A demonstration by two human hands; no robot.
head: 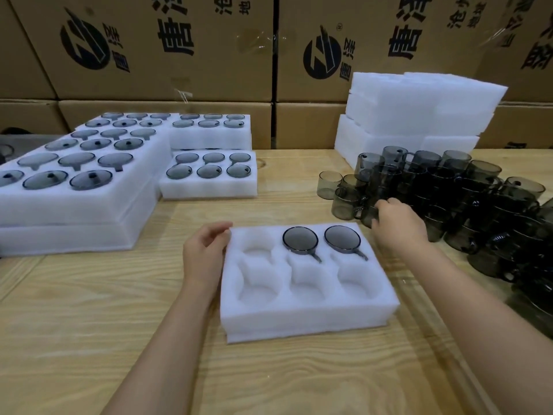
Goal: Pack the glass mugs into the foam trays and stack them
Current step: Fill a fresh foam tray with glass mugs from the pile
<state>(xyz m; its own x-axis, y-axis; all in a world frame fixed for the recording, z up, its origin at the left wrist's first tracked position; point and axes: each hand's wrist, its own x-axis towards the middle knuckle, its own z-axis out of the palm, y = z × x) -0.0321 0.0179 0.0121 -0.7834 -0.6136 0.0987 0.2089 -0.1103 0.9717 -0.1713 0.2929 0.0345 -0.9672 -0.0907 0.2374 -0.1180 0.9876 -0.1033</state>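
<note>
Here, full trays (89, 211) sit at nine o'clock. The left hand (203, 253) rests loose, fingers touching the ten o'clock corner of the middle foam tray (299, 319), which has two mugs (300, 239) in its twelve and one o'clock holes. At two o'clock the right hand (398, 226) curls round one mug (365, 215) in the mug pile (478, 211).

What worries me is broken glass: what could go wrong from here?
1. The right hand reaches into the edge of the loose mugs, which lie piled on each other. Pulling one out could topple or chip its neighbours.
2. The left hand only touches the back left corner of the foam tray, so pressing a mug in might shift the tray.
</note>
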